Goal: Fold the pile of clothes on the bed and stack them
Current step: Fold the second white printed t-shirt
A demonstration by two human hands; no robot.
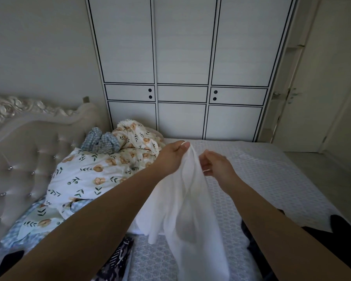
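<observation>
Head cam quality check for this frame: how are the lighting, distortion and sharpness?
Head view: dim, flat, bluish light with no hard shadows; the white garment is the brightest area, folds partly washed out; wide-angle bending curves the wardrobe lines and door frame; left hand and right hand slightly soft, detail readable.

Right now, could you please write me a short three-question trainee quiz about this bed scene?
1. True or false: the left hand pinches the top of the white garment.
2. Which lies nearest the headboard? A) floral bedding B) wardrobe C) door
3. Fill in: the garment hangs down over the ____.

Key: 1 true; 2 A; 3 bed. The right hand is at the garment's edge; whether it grips is unclear.
</observation>
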